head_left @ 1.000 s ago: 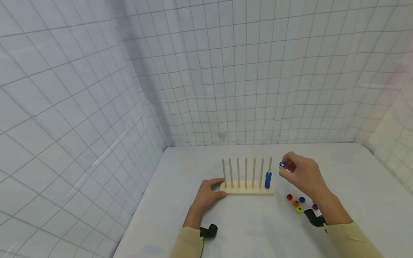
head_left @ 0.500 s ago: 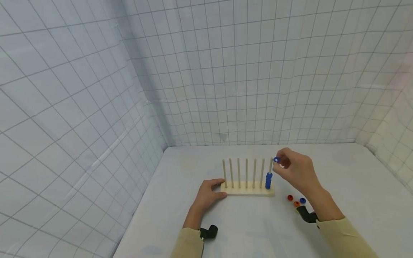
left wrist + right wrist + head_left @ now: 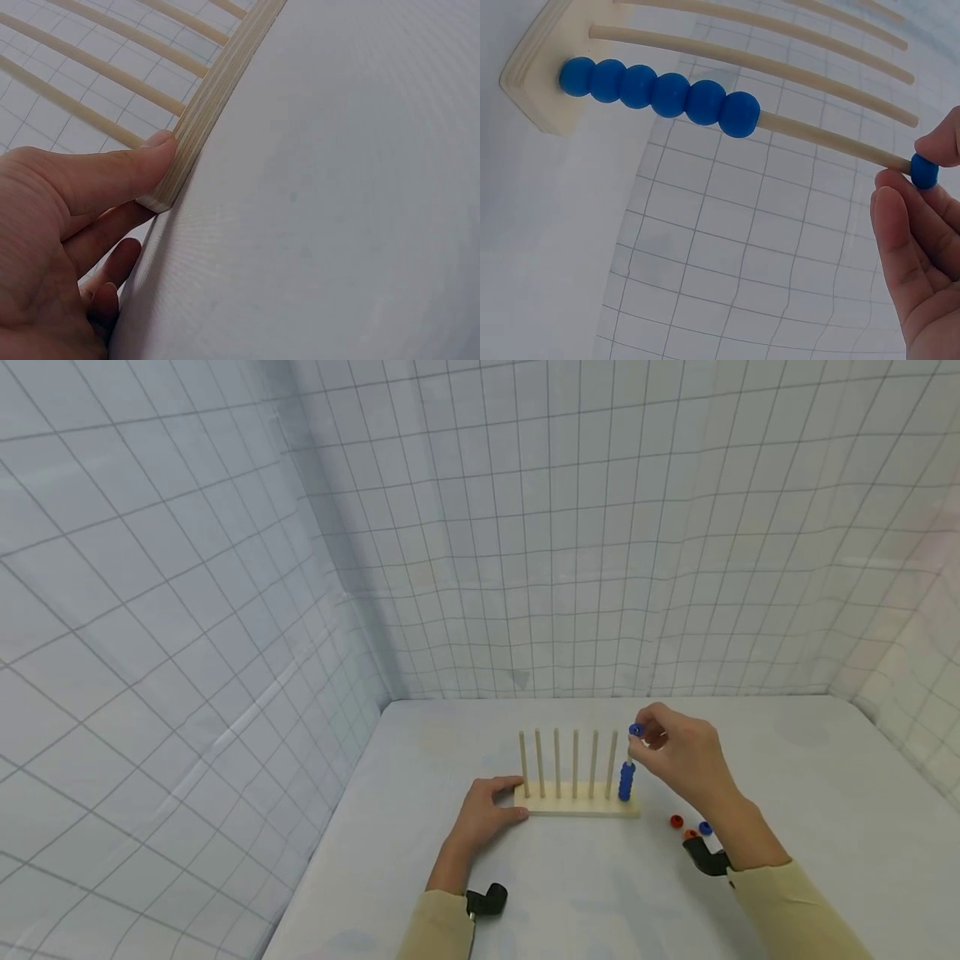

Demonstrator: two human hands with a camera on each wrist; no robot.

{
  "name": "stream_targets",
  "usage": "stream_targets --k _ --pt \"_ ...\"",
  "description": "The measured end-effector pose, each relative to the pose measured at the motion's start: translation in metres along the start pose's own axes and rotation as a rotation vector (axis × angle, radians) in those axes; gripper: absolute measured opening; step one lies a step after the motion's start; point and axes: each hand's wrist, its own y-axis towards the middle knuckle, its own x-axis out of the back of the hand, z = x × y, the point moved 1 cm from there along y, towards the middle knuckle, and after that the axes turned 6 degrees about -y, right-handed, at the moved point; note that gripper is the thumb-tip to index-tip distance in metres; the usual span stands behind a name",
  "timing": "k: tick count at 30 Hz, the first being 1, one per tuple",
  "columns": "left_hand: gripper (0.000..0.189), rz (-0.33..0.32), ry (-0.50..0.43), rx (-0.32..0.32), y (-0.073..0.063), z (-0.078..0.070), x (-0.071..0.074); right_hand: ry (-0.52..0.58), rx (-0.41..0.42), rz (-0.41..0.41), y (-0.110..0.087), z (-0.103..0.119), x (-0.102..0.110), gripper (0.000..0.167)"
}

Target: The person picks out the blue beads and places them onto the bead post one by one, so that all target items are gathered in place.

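A pale wooden peg rack point(image 3: 577, 808) stands on the white table with several upright pegs. My left hand point(image 3: 480, 814) holds its left end, thumb on the front edge and fingers behind, as the left wrist view shows. At the rack's right end, my right hand point(image 3: 684, 758) pinches a blue bead point(image 3: 924, 171) between thumb and fingers. That bead sits at the tip of the rightmost peg point(image 3: 832, 140); whether the peg has entered its hole is hard to tell. Lower on the same peg, several blue beads point(image 3: 671, 95) are stacked against the base.
Loose on the table below my right forearm lie a red bead point(image 3: 677, 821), a blue bead point(image 3: 706, 827) and an orange bead point(image 3: 691, 833), the last partly covered by the black wrist mount point(image 3: 705, 858). Grid-patterned white sheets point(image 3: 570, 568) enclose the table's back and sides.
My right hand has moved left with the blue bead, from beside the rightmost peg to its tip. The yellow and purple beads are now hidden by the right arm. My left hand stays put.
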Motion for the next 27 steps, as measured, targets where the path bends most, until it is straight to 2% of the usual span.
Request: stream_targets --k 9,23,27 --pt "0.053 -0.01 0.005 -0.021 0.0011 -0.0007 0.0004 0.009 -0.02 0.014 0.0031 0.0013 0.0012 0.021" --pt "0.053 -0.006 -0.008 0.012 -0.0023 0.0008 -0.0023 0.096 -0.094 0.022 -0.0048 -0.0014 -0.0045 0.018" --pt "0.052 -0.011 -0.002 -0.017 -0.0014 0.0 -0.0017 0.097 -0.099 0.001 -0.0046 -0.0008 -0.005 0.017"
